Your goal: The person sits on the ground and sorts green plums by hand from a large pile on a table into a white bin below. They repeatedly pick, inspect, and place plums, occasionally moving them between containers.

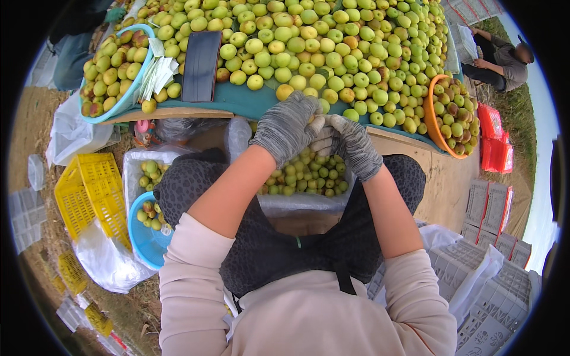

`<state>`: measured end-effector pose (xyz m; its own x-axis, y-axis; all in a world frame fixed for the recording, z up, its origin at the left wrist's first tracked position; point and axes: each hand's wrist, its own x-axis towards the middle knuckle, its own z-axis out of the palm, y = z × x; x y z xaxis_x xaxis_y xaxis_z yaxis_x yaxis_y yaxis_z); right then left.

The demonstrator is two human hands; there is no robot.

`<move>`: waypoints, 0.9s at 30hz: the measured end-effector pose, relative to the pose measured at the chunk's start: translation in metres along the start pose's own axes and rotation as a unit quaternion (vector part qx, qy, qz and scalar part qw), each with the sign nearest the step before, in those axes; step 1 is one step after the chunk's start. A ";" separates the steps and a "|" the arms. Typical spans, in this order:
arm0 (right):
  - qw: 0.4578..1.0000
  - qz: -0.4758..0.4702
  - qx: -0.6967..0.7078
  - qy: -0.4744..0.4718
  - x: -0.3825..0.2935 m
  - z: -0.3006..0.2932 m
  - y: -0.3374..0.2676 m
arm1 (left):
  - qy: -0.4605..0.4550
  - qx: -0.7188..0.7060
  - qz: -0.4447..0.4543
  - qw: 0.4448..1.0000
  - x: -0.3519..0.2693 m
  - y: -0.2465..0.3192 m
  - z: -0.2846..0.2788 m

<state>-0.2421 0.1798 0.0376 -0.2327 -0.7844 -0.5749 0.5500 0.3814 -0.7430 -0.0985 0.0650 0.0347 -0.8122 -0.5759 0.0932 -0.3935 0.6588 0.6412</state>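
Observation:
Both my hands wear grey knitted gloves and meet at the near edge of a heap of round green-yellow fruit (307,44), some blushed red-brown. The fingers of my left hand (289,127) are curled, and a sliver of a yellowish fruit (311,119) shows between its forefinger and thumb. My right hand (354,142) is bent close against it, fingertips near the left thumb; whatever its fingers hold is hidden. Below the hands, between my knees, stands a plastic-lined crate (303,202) of smaller-looking green fruit (307,178).
On the teal-covered table (245,99) lie a smartphone (201,66), paper slips (156,75), a blue basket (116,111) and an orange basket (429,111) of fruit. A yellow crate (95,191) and a blue basin (151,242) stand left. Grey crates (481,285) stand right; a seated person (507,62) is beyond.

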 end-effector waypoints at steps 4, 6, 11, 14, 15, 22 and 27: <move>0.755 -0.267 -0.569 0.187 0.045 -0.016 -0.016 | 0.153 -0.389 -0.154 0.895 0.018 -0.019 -0.015; 0.562 -0.343 -0.730 0.182 0.068 -0.014 -0.023 | 0.176 -0.532 -0.254 0.788 0.022 -0.027 -0.024; 0.449 -0.268 -0.843 0.123 0.105 -0.003 -0.047 | 0.133 -0.703 -0.306 0.628 0.016 -0.040 -0.031; 0.438 -0.284 -0.841 0.140 0.108 -0.007 -0.054 | 0.111 -0.767 -0.259 0.576 0.017 -0.048 -0.028; 0.459 -0.345 -0.802 0.165 0.104 -0.014 -0.056 | 0.101 -0.796 -0.236 0.548 0.018 -0.050 -0.026; 0.718 -0.451 -0.383 0.367 -0.030 -0.159 -0.036 | 0.072 -0.836 -0.196 0.508 0.018 -0.051 -0.023; 0.608 -0.041 -0.509 0.608 -0.145 -0.282 0.073 | 0.100 -0.801 -0.170 0.565 0.012 -0.032 -0.028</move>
<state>-0.3945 0.4597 -0.0299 -0.9873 -0.1157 0.1088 -0.1404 0.9560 -0.2575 -0.0841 0.0236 0.0365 -0.6783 -0.6863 -0.2624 0.5132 -0.6982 0.4992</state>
